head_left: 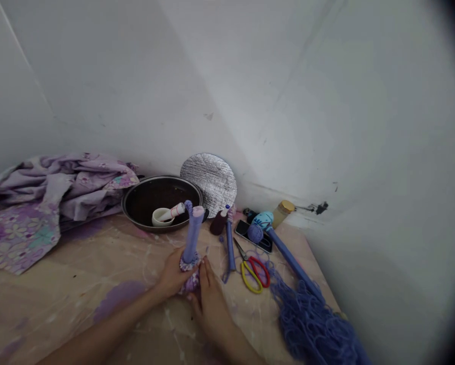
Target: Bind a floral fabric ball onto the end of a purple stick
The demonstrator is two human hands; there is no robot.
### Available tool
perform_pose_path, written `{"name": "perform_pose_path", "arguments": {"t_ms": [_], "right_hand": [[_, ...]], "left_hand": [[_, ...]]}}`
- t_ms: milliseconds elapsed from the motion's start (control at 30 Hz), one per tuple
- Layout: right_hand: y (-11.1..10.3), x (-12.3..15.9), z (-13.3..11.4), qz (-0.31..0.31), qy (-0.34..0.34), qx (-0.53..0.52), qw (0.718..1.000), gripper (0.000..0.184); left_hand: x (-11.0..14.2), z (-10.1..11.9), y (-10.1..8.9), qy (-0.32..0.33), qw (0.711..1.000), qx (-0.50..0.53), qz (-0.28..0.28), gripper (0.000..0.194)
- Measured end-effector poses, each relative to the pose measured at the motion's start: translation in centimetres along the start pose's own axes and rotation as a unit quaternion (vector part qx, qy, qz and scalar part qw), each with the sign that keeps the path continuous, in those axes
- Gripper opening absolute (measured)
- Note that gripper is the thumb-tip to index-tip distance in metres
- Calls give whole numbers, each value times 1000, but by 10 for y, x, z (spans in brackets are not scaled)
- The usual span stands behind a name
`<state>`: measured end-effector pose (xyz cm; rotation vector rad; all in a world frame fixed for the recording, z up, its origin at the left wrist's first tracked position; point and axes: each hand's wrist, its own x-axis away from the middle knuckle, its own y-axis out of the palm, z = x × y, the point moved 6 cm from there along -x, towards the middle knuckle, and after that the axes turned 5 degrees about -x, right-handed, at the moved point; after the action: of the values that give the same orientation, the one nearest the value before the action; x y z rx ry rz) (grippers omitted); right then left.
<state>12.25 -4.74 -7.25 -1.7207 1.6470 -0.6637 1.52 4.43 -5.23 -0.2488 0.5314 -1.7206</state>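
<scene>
An upright tube wrapped in blue-violet yarn (193,235) stands before me, with a pinkish top and a braided cord end beside it. Its lower part is a bumpy purple-and-white base, partly covered by my fingers. My left hand (172,274) is closed round the base from the left, thumb across its front. From the right, my right hand (211,299) grips the base between its thumb and fairly straight fingers. Right of it lie a thinner yarn-wrapped stick (230,246) and scissors (252,274) with one yellow and one red handle.
Behind stands a dark pan (126,210) holding a white cup (159,215) with a white roll. A silvery disc (212,182) leans on the wall. Rightward are a dark bottle (218,223), phone (264,245), yarn ball (255,233), gold-lidded jar (282,213) and loose blue yarn (314,324). Floral cloth (71,192) lies left.
</scene>
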Motion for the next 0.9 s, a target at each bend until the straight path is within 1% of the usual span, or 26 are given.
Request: {"name": "perform_pose_path", "arguments": {"t_ms": [67,133,233,300,333,367,433,500,567,667,733,800,900], "right_hand": [[-11,6,-2,-3,-23,-15,1000,75],[-27,13,0,10,-42,-3,999,70],[-61,18,15,47,-46,62,996,52],[-90,16,34,71,-15,122,990,39],[-106,12,47,73,20,151,986,35],[-122,9,59,79,42,161,983,32],[-152,0,82,82,77,176,978,29],[-172,-9,103,77,114,197,971,26],[-180,-17,119,57,144,216,964,22],[-172,-26,132,17,175,238,955,16],[-162,-31,135,-11,186,248,951,16],[-152,-33,135,-34,193,258,946,24],[-144,-32,134,-61,205,272,938,26]], "left_hand": [[-2,4,1,27,1000,-5,-16,25],[-4,6,0,43,999,-11,-20,29],[-5,5,-1,59,998,-24,-15,34],[-4,2,0,67,997,-35,-17,33],[-4,0,2,69,997,-40,-20,31],[-3,-1,3,71,996,-45,-23,29],[-3,-3,4,73,996,-52,-27,28],[-3,-4,5,76,995,-56,-31,28],[-3,-4,5,79,995,-58,-33,31],[-3,-3,4,79,994,-62,-34,34],[-3,-2,4,78,994,-65,-37,31],[-3,-1,4,77,994,-67,-38,28],[-2,-1,3,73,994,-70,-32,30]]}}
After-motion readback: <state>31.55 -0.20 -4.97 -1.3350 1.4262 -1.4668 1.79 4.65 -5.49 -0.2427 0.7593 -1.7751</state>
